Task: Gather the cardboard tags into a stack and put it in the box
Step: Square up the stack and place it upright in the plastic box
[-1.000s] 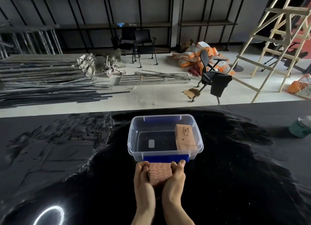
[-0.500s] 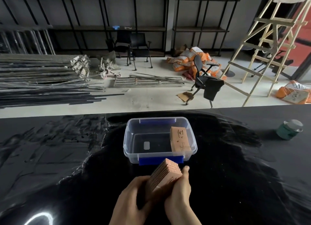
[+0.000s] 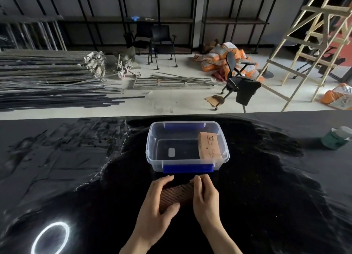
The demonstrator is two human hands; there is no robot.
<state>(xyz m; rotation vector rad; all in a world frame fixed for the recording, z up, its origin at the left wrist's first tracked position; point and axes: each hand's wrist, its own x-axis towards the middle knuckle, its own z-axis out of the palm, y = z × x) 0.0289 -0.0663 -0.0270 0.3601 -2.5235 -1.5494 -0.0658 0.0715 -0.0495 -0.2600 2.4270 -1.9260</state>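
Stack of cardboard tags (image 3: 178, 194): gripped on edge between left hand (image 3: 159, 206) and right hand (image 3: 205, 198)
Clear plastic box (image 3: 187, 163): on black counter (image 3: 76, 177), just beyond the hands

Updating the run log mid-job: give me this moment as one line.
hands: left and right both grip tag stack | place: near side of box | box: one bundle inside | stack: not in

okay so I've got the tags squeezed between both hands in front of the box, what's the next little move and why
Probably lift the stack of tags and carry it forward over the near rim of the clear box. The left hand and right hand already clamp it from both sides. Aim for the bare left part of the box floor, since an earlier stack fills the right side.
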